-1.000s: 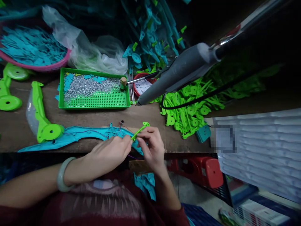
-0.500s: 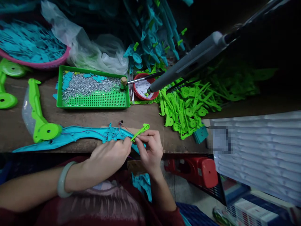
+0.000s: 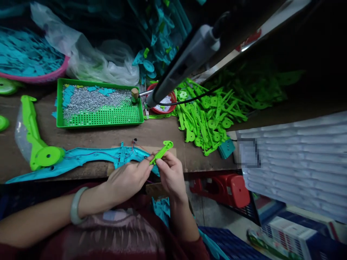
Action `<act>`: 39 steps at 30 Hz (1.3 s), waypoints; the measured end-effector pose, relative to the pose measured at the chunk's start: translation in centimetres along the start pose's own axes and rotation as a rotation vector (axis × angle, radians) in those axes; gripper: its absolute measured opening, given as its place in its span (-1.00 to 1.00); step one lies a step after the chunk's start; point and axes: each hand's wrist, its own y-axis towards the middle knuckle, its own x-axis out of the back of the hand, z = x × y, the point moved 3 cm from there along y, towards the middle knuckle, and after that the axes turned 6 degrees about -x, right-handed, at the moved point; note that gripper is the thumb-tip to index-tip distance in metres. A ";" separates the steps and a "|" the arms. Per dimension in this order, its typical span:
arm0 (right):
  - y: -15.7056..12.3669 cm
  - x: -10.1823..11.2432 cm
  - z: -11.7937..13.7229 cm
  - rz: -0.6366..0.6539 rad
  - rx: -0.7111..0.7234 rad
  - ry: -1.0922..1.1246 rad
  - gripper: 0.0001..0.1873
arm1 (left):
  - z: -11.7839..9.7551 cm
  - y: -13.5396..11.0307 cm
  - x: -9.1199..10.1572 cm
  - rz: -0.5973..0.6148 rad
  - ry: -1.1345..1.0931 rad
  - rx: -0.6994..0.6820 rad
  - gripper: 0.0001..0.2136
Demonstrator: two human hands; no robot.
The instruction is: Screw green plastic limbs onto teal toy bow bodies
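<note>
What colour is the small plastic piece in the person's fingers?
The small piece is bright green; the head view shows it.

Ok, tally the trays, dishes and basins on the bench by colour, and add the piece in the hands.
Green tray: 1
Red dish: 1
Pink-rimmed basin: 1
Green lever, pinched by left hand and right hand: 1
Total: 4
</note>
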 end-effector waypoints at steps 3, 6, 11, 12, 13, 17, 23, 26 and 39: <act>-0.7 1.8 1.4 -0.004 0.065 -0.113 -0.86 | 0.1 0.7 1.4 -0.142 0.003 -0.222 -0.75; -1.8 3.9 5.2 -0.289 0.416 -0.283 -0.83 | -0.1 1.7 3.1 -0.424 -0.082 -0.267 -0.64; -3.5 4.4 11.8 -0.772 1.045 -0.296 -0.86 | -2.4 4.5 0.3 -0.499 -0.573 -0.175 -0.14; -3.5 4.5 12.6 -0.819 1.084 -0.302 -0.85 | -3.2 5.0 -0.7 -0.396 -0.634 -0.209 -0.18; -3.5 4.9 13.1 -0.864 1.088 -0.291 -0.85 | -3.9 5.4 -1.4 -0.287 -0.680 -0.231 -0.28; -2.0 9.5 10.9 -0.855 0.743 -0.066 -0.91 | -3.6 4.4 -1.0 -0.270 -0.664 -0.151 -0.76; 1.7 13.9 -0.8 -0.453 -0.082 0.148 -0.65 | -1.6 2.3 -0.8 -0.273 -0.126 -0.379 -0.85; 2.6 13.7 -3.3 -0.429 -0.145 0.189 -0.60 | -0.7 2.4 -2.1 -0.174 0.044 -0.454 -0.81; 5.8 9.2 -3.0 -0.179 -0.285 0.175 -0.55 | 1.2 -0.3 1.2 -0.161 0.167 -0.409 -0.95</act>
